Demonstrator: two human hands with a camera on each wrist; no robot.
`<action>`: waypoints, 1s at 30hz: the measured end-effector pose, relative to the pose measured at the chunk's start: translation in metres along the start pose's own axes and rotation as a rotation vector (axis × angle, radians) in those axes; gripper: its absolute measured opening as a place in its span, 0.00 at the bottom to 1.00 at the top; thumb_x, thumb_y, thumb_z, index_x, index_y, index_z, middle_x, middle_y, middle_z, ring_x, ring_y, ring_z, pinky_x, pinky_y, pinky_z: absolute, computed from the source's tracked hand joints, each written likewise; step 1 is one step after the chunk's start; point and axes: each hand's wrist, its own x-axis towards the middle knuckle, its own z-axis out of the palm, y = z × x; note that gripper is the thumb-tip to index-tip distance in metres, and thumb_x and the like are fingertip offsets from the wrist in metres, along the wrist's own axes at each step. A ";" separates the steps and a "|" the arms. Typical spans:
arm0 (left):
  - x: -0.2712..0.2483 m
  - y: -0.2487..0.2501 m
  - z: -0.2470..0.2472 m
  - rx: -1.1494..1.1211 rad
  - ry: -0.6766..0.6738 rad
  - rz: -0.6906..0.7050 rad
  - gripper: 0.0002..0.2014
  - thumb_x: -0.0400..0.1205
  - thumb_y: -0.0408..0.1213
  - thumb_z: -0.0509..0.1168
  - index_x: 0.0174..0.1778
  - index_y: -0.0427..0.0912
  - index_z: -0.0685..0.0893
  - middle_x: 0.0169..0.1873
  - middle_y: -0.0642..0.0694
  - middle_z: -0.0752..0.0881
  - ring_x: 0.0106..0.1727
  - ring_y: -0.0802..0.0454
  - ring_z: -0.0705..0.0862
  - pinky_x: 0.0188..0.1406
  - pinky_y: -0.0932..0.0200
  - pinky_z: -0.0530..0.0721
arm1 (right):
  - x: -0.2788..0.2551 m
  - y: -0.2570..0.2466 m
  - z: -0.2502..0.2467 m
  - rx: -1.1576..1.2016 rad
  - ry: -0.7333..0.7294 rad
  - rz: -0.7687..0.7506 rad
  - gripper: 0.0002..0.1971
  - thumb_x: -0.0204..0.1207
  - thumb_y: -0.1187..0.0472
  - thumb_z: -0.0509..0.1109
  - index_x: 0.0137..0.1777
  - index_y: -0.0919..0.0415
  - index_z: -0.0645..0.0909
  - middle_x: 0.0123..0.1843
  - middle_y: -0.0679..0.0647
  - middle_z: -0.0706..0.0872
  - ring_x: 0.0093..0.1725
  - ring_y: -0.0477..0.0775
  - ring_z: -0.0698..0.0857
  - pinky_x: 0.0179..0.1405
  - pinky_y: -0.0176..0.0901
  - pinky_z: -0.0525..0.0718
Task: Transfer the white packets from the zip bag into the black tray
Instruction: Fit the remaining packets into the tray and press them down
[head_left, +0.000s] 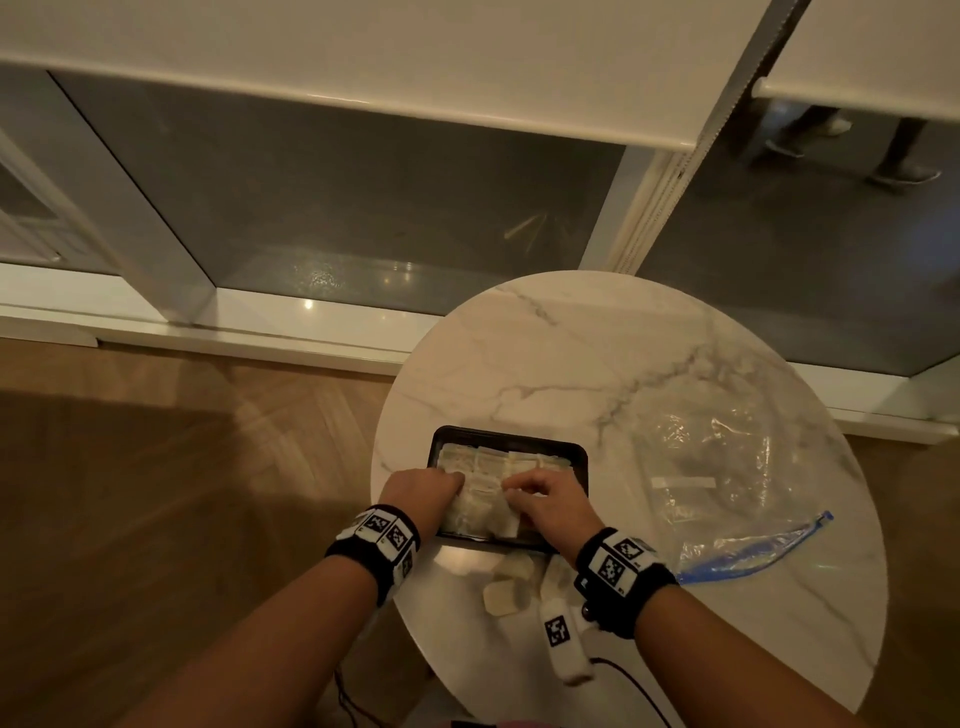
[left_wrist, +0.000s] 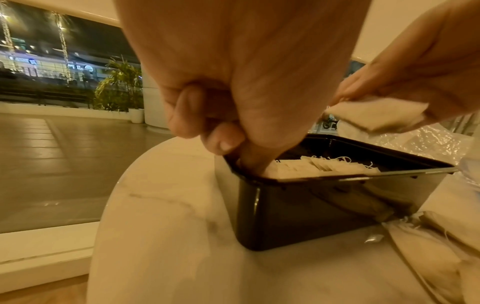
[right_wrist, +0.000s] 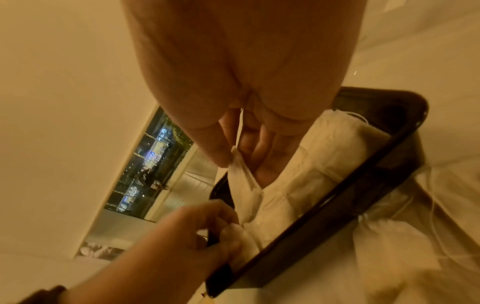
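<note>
The black tray (head_left: 571, 451) sits at the table's near middle, packed with white packets (head_left: 498, 462). My left hand (head_left: 449, 483) grips the tray's left rim (left_wrist: 259, 181): one digit dips inside against the packets, the other fingers curl outside. My right hand (head_left: 519, 491) hovers over the tray's right half and pinches a white packet (right_wrist: 244, 181) between thumb and fingers, its lower end among the packets in the tray. The same packet (left_wrist: 374, 115) shows lifted above the tray in the left wrist view. The clear zip bag (head_left: 727, 467) with a blue zip (head_left: 753, 548) lies flat to the right.
Several loose white packets (head_left: 509, 584) lie on the round marble table (head_left: 571, 364) between the tray and its near edge. A white tagged device (head_left: 563, 644) and a cable hang under my right wrist. Wooden floor lies left of the table, a glass wall behind.
</note>
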 end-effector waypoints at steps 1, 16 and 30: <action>-0.001 0.000 0.001 -0.025 0.029 -0.001 0.15 0.81 0.35 0.64 0.64 0.48 0.75 0.58 0.44 0.84 0.55 0.40 0.87 0.49 0.46 0.86 | 0.002 -0.001 0.004 -0.017 -0.005 0.002 0.05 0.76 0.61 0.76 0.47 0.49 0.90 0.48 0.49 0.91 0.50 0.49 0.89 0.53 0.41 0.89; -0.034 -0.009 0.056 -0.141 0.521 0.142 0.12 0.84 0.49 0.58 0.45 0.50 0.85 0.47 0.51 0.84 0.51 0.49 0.80 0.48 0.51 0.80 | 0.027 -0.004 0.024 -0.083 0.001 0.058 0.03 0.74 0.62 0.78 0.42 0.53 0.87 0.41 0.51 0.90 0.43 0.50 0.87 0.49 0.47 0.88; -0.039 -0.001 0.073 0.013 0.532 0.218 0.15 0.80 0.41 0.57 0.53 0.45 0.89 0.48 0.46 0.88 0.62 0.44 0.83 0.79 0.39 0.60 | 0.033 0.000 0.022 -0.164 -0.082 0.047 0.02 0.79 0.66 0.72 0.45 0.60 0.83 0.23 0.44 0.79 0.24 0.42 0.78 0.37 0.48 0.86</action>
